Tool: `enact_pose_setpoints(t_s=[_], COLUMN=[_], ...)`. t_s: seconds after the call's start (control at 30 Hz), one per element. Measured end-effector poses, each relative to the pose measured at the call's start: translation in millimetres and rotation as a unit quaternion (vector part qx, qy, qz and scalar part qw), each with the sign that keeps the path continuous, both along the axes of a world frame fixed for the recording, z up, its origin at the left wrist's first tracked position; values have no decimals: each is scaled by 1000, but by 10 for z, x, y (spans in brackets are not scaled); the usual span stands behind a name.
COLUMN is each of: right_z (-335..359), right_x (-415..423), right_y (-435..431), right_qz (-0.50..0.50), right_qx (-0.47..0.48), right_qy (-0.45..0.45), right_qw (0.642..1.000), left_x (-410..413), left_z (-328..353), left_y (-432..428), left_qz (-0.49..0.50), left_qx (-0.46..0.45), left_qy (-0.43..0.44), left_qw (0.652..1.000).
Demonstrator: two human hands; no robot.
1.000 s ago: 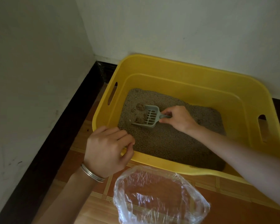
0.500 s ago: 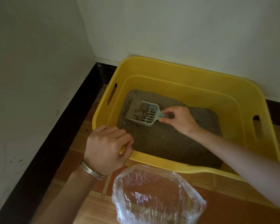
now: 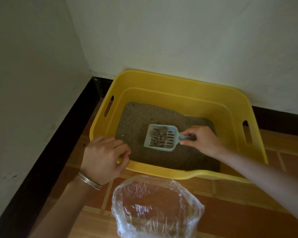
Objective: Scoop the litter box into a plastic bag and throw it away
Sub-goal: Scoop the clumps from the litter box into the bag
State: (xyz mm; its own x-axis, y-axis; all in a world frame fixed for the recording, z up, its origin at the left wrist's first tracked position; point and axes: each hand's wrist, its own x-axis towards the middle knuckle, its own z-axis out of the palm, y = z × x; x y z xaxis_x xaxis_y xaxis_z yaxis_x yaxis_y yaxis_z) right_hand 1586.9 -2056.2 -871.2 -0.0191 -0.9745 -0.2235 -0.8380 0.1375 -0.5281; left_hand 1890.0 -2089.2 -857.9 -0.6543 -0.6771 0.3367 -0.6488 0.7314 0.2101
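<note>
A yellow litter box (image 3: 179, 83) stands in the room's corner, its floor covered in grey-brown litter (image 3: 136, 117). My right hand (image 3: 203, 140) grips the handle of a pale blue slotted scoop (image 3: 160, 138), held level above the litter with several brown clumps (image 3: 159, 132) lying in it. My left hand (image 3: 103, 158) has its fingers curled over the box's near left rim. A clear plastic bag (image 3: 155, 206) stands open on the floor in front of the box.
White walls meet just behind and to the left of the box, with a dark baseboard (image 3: 58, 152) along the left. The floor (image 3: 239, 212) is orange-brown tile. A silver bangle (image 3: 89, 181) sits on my left wrist.
The scoop has lifted out of the litter's left part and moved right toward the middle, with loose litter sifted away and clumps left in it. My left hand has stayed on the rim.
</note>
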Motion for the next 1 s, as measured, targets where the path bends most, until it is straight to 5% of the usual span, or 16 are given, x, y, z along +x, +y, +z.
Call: enact_pose_setpoints(t_s=[0.43,1.0], right_z=[5,-252], right_x=[-457,-7], right_y=[-38,-700], right_qz=[-98,-75], right_qx=[66,55], right_qy=[121,43], right_qw=[986,995], left_x=[-7,-3], left_z=[-16,-61], left_y=[-5,-28], left_qz=[0,-6], left_qx=[-17,-22], left_qy=[19,30], left_qw=[1000,999])
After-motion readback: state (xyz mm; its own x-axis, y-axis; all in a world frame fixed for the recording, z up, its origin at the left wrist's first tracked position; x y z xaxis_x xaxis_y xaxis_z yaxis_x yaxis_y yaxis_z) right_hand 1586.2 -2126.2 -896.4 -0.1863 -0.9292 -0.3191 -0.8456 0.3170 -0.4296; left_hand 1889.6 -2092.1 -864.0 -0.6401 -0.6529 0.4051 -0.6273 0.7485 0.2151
